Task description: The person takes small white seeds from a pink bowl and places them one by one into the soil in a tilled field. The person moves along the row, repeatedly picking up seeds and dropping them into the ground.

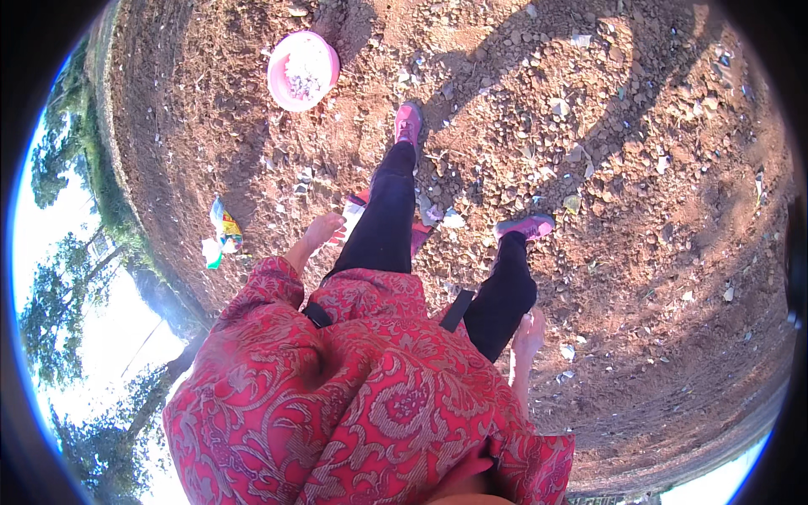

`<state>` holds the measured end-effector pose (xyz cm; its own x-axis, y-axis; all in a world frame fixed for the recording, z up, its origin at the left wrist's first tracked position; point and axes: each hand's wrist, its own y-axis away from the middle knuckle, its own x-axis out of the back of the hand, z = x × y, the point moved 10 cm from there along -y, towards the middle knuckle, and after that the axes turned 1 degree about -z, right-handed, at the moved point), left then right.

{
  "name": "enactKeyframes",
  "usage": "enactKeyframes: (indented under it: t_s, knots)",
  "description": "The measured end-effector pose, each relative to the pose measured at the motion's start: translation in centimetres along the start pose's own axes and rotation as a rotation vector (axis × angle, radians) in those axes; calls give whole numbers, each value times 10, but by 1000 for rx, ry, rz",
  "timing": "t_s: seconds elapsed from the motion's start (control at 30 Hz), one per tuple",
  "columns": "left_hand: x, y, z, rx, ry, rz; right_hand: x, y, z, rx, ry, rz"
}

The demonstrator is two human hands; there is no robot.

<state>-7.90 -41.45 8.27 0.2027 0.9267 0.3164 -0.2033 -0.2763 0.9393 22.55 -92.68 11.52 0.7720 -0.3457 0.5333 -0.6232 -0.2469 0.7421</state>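
My left hand (324, 228) hangs left of my dark-trousered leg, its fingers loosely bent and nothing visible in them. Beyond its fingertips a white and red printed bag or wrapper (351, 221) lies on the soil, partly hidden by the leg. On the other side, my right hand (529, 331) is beside my right knee, with no held object visible; finger detail is blurred. A pink tub (273, 71) stands ahead to the left, holding small pale and greyish pieces that are too small to identify. I wear a red patterned garment and pink shoes (408, 123).
Stony, loose brown soil (606, 221) surrounds me, strewn with pale scraps and dry leaves. A colourful plastic packet (226, 228) lies at the left. Trees (57, 303) and grass edge the field at far left. Long shadows cross the upper right.
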Motion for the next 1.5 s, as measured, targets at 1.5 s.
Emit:
enactKeyframes:
  t_s: [1.5]
  knots:
    - [394, -503, -218, 241, 1016, 883, -241, -203, -192, -100, 200, -44]
